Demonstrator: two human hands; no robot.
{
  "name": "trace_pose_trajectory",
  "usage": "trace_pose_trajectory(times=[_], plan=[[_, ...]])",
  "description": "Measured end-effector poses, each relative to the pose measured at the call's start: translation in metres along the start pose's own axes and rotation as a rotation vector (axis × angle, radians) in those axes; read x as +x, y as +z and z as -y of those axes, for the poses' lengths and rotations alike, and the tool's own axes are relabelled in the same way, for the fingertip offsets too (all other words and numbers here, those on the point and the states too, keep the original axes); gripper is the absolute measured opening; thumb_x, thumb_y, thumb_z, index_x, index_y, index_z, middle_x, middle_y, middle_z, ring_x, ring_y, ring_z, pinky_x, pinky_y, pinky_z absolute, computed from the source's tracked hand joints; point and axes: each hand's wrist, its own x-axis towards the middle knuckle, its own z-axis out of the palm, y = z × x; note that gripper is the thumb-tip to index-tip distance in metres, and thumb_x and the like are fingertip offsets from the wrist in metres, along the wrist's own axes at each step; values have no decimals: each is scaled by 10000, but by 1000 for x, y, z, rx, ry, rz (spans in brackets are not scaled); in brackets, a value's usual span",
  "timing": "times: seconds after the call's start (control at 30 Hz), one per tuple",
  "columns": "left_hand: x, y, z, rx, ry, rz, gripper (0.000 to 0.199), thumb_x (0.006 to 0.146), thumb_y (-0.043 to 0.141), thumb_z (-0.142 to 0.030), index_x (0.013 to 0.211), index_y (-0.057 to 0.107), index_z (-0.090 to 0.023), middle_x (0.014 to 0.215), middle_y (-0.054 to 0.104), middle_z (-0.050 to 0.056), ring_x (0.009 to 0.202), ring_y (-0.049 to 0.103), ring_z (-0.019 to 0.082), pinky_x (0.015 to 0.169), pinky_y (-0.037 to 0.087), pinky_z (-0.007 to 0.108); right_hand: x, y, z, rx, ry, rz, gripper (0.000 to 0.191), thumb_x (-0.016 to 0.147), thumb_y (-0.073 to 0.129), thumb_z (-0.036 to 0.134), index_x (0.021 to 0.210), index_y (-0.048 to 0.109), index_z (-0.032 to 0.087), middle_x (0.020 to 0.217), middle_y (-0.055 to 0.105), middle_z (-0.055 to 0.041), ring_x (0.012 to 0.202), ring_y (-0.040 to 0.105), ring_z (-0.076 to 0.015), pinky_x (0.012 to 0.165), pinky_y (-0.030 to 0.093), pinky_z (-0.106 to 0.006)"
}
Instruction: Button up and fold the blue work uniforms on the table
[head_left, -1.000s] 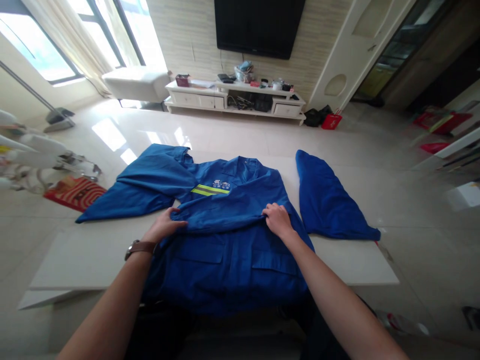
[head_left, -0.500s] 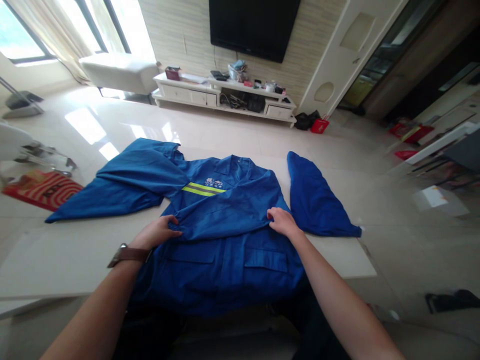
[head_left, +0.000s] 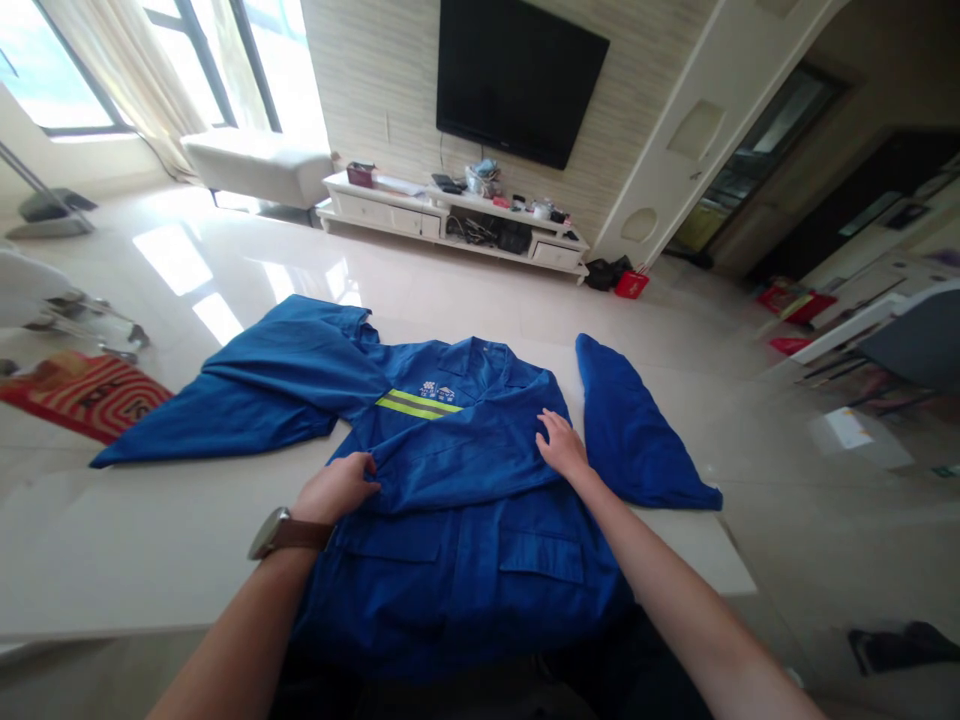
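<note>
A: Where's the blue jacket [head_left: 465, 550]?
B: Middle of the white counter [head_left: 172, 550], collar at the far side, lower part running over the near edge. One sleeve [head_left: 457, 455] lies across the chest.
A: Fingers?
B: Left hand [head_left: 337, 487]: narrow, pinched on the sleeve's end. Right hand [head_left: 562, 445]: loosely spread, tips resting on the sleeve near the jacket's side edge.
A: Clearance either side?
B: Left: bare counter beside the left forearm, up to the near edge. Above that, blue cloth [head_left: 262, 385] meets the jacket's shoulder; can't tell if it's joined.
A: Right?
B: Separate blue piece [head_left: 637, 440], narrow strip of counter between it and the jacket's upper part. Bare corner nearer the person, beside the right forearm.
A: Far side?
B: Open floor [head_left: 420, 275] from the far edge to the TV cabinet [head_left: 420, 215].
</note>
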Motion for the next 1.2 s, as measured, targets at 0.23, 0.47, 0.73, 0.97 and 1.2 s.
trace_pose_trajectory(times=[0.23, 0.47, 0.73, 0.97, 1.2], plan=[[-16, -15, -13, 70, -69, 73, 310, 863, 649, -309, 1165, 693, -254, 1202, 750, 96, 1094, 708, 287, 869, 528, 341, 77, 17, -19, -118, 310, 148, 612, 1054, 284, 358, 1645, 327, 203, 1730, 242, -76, 1590, 213, -283, 1253, 286, -502], [-30, -22, -14, 39, -115, 101, 279, 913, 626, -319, 1162, 740, -264, 1225, 759, 113, 1154, 711, 317, 941, 547, 394, 100, -15, 4, -393, 323, 277, 554, 959, 477, 307, 1454, 593, 87, 1481, 582, -229, 1363, 551, -347, 1139, 404, -478], [-42, -47, -21, -138, -114, -58, 332, 966, 545, -434, 1066, 759, -200, 1153, 774, 156, 1100, 728, 340, 897, 569, 423, 179, -15, 235, -317, -156, 192, 378, 989, 494, 461, 1157, 739, 226, 1244, 735, -107, 1184, 645, -270, 965, 476, -351], [-59, -48, -40, -194, -35, -14, 326, 957, 569, -323, 1157, 750, -139, 1167, 760, 187, 1126, 711, 348, 899, 558, 408, 169, 66, 494, -141, -616, 183, 387, 1008, 522, 478, 1237, 665, 200, 1326, 669, -129, 1247, 575, -269, 963, 503, -349], [-59, -53, -19, -285, -4, 24, 371, 981, 412, -132, 1053, 774, -169, 1092, 773, 179, 1104, 714, 339, 865, 526, 422, 184, 117, 543, -119, -535, 276, 227, 986, 521, 264, 1139, 673, 193, 1206, 705, -142, 1082, 636, -270, 903, 494, -373]])
